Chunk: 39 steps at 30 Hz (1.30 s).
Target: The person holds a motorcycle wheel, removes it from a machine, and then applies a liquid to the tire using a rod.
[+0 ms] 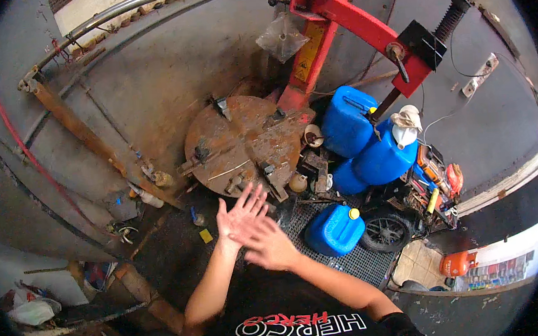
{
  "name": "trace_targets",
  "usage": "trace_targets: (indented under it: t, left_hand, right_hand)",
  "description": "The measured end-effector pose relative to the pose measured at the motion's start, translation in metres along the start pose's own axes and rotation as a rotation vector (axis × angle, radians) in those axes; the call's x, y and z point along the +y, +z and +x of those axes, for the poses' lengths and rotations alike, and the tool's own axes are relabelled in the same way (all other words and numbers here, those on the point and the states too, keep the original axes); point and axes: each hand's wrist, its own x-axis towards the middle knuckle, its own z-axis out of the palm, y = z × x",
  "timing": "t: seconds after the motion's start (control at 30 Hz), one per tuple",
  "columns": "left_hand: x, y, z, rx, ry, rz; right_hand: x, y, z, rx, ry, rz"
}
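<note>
Both bare hands are together just in front of a rusty round tyre changer turntable (265, 125). My left hand (241, 220) is raised with its palm showing and fingers spread, holding nothing. Across its lower palm and wrist lies my right hand (270, 246), slightly blurred, fingers apart and nothing held. Which hand is which is read from crossed-free forearms: one comes from the picture's left, the other from its right. Metal clamp jaws (221, 109) stand on the turntable, and a red machine column (308, 60) rises behind it.
Blue plastic jerrycans (348, 124) stand right of the turntable, and a smaller blue jerrycan (335, 229) sits on dark grating beside a wheel (385, 230). Tools fill a tray (428, 179). A yellow sponge (205, 236) lies left of the hands. An orange gas cylinder (456, 264) stands far right.
</note>
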Motion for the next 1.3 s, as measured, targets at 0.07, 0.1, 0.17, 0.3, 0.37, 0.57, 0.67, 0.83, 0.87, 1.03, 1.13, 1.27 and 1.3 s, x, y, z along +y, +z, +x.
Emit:
trace_targets:
  t: [0.07, 0.1, 0.17, 0.3, 0.37, 0.57, 0.67, 0.83, 0.87, 1.03, 1.13, 1.27, 1.3]
  left_hand:
    - [0.004, 0.032, 0.007, 0.102, 0.127, 0.2]
    - [0.006, 0.036, 0.008, 0.109, 0.172, 0.221]
    - [0.011, 0.031, 0.004, 0.154, 0.19, 0.353]
    - [0.004, 0.027, 0.0, 0.023, -0.032, 0.102]
    - [0.003, 0.04, -0.004, 0.136, 0.094, 0.063]
    - [0.038, 0.012, -0.018, 0.178, 0.025, 0.162]
    - [0.017, 0.024, -0.014, 0.359, 0.242, 0.755]
    - [-0.014, -0.168, -0.093, 0.234, -0.3, 1.648]
    - [0.009, -0.231, -0.141, -0.026, -0.522, 2.062]
    - [0.024, -0.323, -0.334, 0.157, -1.48, 2.114]
    - [-0.028, -0.341, -0.298, 0.027, -1.422, 2.018]
    - [0.049, -0.336, -0.292, 0.131, -1.418, 2.196]
    - [0.051, -0.342, -0.269, 0.111, -1.34, 2.24]
  right_hand:
    - [0.036, 0.019, -0.004, 0.154, 0.349, -0.098]
    - [0.035, 0.026, -0.004, 0.389, 0.507, 0.046]
    - [0.018, 0.002, 0.008, 0.43, 0.415, 0.132]
    - [0.007, 0.003, 0.035, 0.016, 0.092, 0.086]
    - [0.024, 0.021, 0.04, 0.386, 0.441, 0.032]
    - [0.013, 0.036, 0.05, 0.202, 0.317, -0.068]
    - [0.117, 0.115, -0.02, 0.312, 0.904, 0.089]
    - [0.166, 0.163, -0.211, -0.702, 0.966, 0.084]
    - [0.156, 0.175, -0.222, -0.711, 1.055, 0.17]
    - [0.103, 0.24, -0.406, -0.577, 1.725, 0.388]
    - [0.071, 0.23, -0.564, -0.897, 1.3, 0.41]
    - [0.04, 0.237, -0.421, -0.859, 1.453, 0.479]
    - [0.043, 0.224, -0.406, -0.665, 1.515, 0.439]
